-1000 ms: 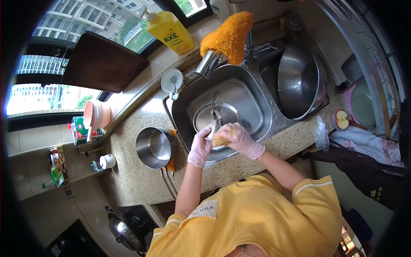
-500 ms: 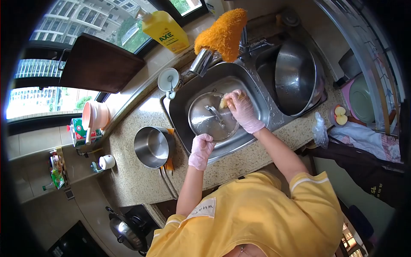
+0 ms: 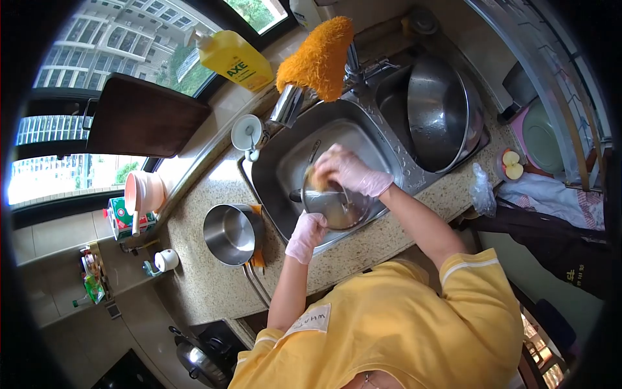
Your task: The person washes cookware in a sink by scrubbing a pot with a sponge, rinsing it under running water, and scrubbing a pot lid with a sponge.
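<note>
A glass pot lid [image 3: 346, 209] with a metal rim is held tilted over the left basin of the steel sink [image 3: 285, 152]. My left hand [image 3: 306, 238], in a clear glove, is closed on the lid's near-left rim. My right hand [image 3: 355, 171], gloved too, is closed around a yellowish sponge [image 3: 319, 180] and presses it to the lid's upper left edge. Motion blurs the fingers slightly. Beneath the lid lies a utensil, its slim handle [image 3: 315, 150] showing against the basin floor.
An orange cloth [image 3: 317, 59] hangs over the faucet [image 3: 287, 106]. In the right basin leans a large steel bowl [image 3: 437, 120]. A saucepan [image 3: 230, 235] stands left of the sink, with a mug [image 3: 248, 134] on the back edge. Yellow AXE bottle [image 3: 236, 61] stands by the window.
The lid has tilted up and shifted toward me and right, uncovering a utensil in the basin. My right hand has moved left with the sponge to the lid's edge.
</note>
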### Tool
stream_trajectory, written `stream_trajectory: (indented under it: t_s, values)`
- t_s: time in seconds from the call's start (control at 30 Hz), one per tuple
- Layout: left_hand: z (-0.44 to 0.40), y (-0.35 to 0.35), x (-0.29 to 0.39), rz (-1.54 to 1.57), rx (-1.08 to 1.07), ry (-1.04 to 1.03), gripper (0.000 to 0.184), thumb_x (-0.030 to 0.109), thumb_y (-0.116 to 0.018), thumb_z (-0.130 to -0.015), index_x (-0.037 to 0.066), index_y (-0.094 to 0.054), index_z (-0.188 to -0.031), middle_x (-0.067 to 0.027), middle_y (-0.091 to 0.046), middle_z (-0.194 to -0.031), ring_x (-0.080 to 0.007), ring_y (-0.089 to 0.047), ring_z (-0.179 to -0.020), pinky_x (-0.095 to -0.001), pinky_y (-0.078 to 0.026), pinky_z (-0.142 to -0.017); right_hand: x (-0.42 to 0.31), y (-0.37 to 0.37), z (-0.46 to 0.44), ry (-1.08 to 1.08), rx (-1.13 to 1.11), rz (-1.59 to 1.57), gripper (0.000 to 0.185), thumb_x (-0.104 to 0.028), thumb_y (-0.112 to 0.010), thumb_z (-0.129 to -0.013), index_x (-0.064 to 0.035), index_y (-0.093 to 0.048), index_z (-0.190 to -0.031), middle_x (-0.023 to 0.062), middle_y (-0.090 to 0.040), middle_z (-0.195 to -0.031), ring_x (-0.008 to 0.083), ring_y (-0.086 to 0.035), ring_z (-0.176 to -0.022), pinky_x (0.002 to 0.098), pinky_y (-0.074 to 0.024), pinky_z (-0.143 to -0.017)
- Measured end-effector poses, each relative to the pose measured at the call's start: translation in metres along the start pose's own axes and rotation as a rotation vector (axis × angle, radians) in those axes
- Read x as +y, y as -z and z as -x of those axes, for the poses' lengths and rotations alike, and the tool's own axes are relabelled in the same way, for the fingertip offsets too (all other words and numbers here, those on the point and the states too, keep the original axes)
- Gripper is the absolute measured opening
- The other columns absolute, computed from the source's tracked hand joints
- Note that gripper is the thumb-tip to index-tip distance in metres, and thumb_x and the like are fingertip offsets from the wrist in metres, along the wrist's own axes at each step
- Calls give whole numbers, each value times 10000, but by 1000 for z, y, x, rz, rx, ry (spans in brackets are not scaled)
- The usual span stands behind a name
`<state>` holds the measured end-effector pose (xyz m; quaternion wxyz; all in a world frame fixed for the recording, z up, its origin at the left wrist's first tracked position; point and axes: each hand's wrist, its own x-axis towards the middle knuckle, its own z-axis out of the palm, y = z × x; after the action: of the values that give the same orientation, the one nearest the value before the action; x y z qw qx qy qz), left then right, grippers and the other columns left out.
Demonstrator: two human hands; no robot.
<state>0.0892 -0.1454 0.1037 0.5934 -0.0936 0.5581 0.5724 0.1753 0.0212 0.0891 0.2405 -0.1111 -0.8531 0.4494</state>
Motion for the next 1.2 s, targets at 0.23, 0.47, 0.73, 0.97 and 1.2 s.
stream_trajectory:
  t_s: [0.23,0.47,0.73,0.97,1.2]
  values:
    - [-12,34,8,-222,-99,-24,490,-148,-433,-563,23,-570,-1002,-19,-578,-851,-156,-569,-705,-229,-427,-550,22,-8,0,-24,148,226,152,-114,-605,-713,-216,-699,-774,3,-621,-859,232,-552,-860,348,-467,-803]
    - [1,16,19,-147,-50,-68,447,-140,-426,-577,25,-569,-967,-7,-551,-779,-128,-520,-603,-230,-352,-473,-12,-17,-5,-97,166,-86,95,-111,-698,-671,-178,-702,-737,39,-601,-959,247,-566,-954,342,-461,-847]
    - [23,5,30,-83,-167,-76,499,-67,-499,-613,-14,-563,-1105,-71,-632,-984,-191,-614,-885,-291,-491,-784,20,-2,17,-299,175,-520,106,3,-591,-745,-65,-640,-810,97,-647,-1012,246,-610,-936,329,-477,-846]
    - [2,11,59,-324,-290,13,290,98,-579,-873,7,-538,-1145,-74,-630,-1025,-174,-621,-929,-317,-504,-851,-18,2,-10,88,-52,-71,105,-50,-615,-738,-85,-654,-829,77,-624,-1034,254,-586,-965,372,-454,-853]
    - [-49,58,19,275,-53,-155,245,159,-502,-951,-23,-526,-1113,-136,-616,-1045,-227,-627,-933,-379,-530,-864,-4,-27,53,-373,322,207,213,-134,-605,-850,-122,-639,-1060,87,-547,-988,257,-559,-972,345,-479,-854]
